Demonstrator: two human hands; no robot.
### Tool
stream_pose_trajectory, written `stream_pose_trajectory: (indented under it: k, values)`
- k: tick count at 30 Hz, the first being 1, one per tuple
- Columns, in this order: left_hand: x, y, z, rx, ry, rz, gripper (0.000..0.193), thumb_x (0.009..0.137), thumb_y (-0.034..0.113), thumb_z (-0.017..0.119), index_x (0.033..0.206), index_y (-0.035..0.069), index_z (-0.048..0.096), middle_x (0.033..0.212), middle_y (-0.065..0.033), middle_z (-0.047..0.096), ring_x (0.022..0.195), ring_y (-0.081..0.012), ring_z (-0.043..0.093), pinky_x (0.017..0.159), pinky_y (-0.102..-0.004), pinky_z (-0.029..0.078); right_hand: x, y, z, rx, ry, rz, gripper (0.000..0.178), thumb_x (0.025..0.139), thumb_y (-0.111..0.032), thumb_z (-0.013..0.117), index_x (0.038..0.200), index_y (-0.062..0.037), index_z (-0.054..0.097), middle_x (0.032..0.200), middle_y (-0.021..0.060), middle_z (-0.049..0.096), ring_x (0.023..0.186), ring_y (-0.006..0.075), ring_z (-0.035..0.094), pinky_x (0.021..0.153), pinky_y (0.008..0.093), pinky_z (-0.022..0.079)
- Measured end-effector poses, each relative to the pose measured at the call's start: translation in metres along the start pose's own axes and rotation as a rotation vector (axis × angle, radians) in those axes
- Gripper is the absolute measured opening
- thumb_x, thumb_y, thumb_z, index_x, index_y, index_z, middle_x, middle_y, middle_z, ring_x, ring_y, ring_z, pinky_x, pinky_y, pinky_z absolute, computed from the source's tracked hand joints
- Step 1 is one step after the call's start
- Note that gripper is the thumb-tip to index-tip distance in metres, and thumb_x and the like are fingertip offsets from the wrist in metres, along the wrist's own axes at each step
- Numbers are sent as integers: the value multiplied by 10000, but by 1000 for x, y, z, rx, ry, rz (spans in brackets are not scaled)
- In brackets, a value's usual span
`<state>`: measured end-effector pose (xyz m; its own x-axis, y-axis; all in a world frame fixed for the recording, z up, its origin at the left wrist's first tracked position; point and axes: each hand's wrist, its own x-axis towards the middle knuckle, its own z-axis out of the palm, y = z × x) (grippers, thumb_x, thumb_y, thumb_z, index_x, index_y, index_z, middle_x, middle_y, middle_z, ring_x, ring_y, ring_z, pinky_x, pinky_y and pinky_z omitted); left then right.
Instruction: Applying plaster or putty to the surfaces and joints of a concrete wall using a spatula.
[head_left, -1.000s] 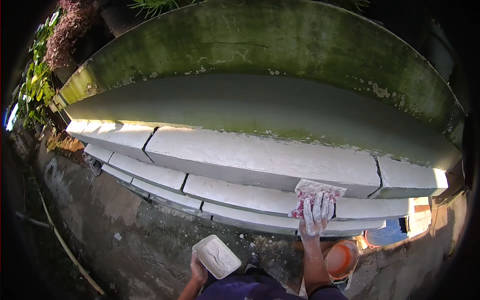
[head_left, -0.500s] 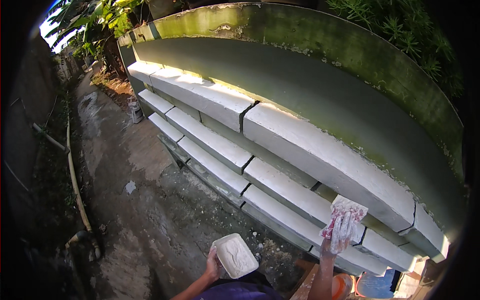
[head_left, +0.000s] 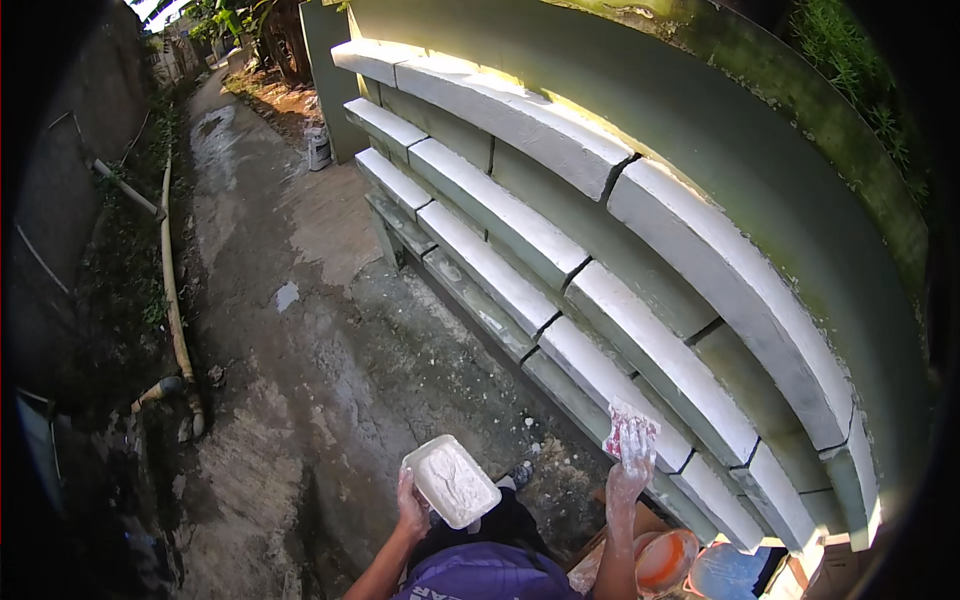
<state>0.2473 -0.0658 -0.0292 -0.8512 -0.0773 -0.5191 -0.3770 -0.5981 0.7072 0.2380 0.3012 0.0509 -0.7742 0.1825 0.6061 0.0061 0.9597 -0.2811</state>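
Note:
My left hand point(head_left: 411, 508) grips the left side of a white rectangular tub point(head_left: 481, 510), which holds thick white paste point(head_left: 448, 476). The tub is in front of my body, at the bottom middle. My right hand point(head_left: 631, 470), smeared with white, is closed on a flat pinkish-red pad point(head_left: 628, 424) caked in white paste. I cannot make out what the pad is made of. It lies against a low white ledge point(head_left: 590, 372) of a curved, stepped wall. Above that ledge run a middle white ledge point(head_left: 650, 335) and a thick top one point(head_left: 735, 270).
Below my right arm stand an orange-and-white bucket point(head_left: 665, 560) and a blue tub point(head_left: 727, 572). A concrete path point(head_left: 260, 250) runs away on the left, with a pipe point(head_left: 172, 290) along it. A white container point(head_left: 318, 148) stands by the wall's far end.
My right hand has moved with the pad from a higher ledge down to a lower one. The view has turned, so the wall sits further right. My left hand still holds the tub.

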Motion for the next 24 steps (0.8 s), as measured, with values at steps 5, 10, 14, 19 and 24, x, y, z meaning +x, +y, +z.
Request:
stream_pose_trajectory:
  k: [5,10,14,19,24]
  values:
    - [-5,10,-62,-27,133,72,577,1043,498,338,1421,85,480,1351,-98,599,1246,-275,574,1067,-434,435,-71,-22,-12,78,-186,168,635,667,137,489,1250,-35,674,1285,170,647,1255,354,570,1122,487,400]
    - [0,27,-98,-57,243,82,465,1044,449,410,1358,127,528,1209,-21,665,1038,-139,653,773,-285,505,-84,-17,-17,81,-197,244,588,740,151,479,1256,-51,676,1265,176,659,1240,375,578,1105,467,407]
    - [4,35,-97,-121,266,183,485,1046,450,403,1360,103,526,1241,-29,654,1092,-172,643,862,-318,510,-78,-12,-20,70,-180,259,579,745,149,474,1251,-46,678,1254,180,663,1234,372,582,1091,469,417]
    - [15,52,-95,-155,214,291,516,1043,452,404,1376,73,513,1317,-68,620,1202,-225,600,1010,-377,468,-69,-3,-18,62,-149,222,515,762,126,487,1215,-22,682,1225,191,674,1200,380,602,1073,464,430]
    - [26,59,-98,-193,268,333,547,1031,470,417,1390,68,505,1342,-77,605,1230,-240,584,1031,-391,451,-70,13,-20,59,-198,224,460,785,97,498,1195,-1,681,1207,202,677,1185,386,610,1063,461,438]
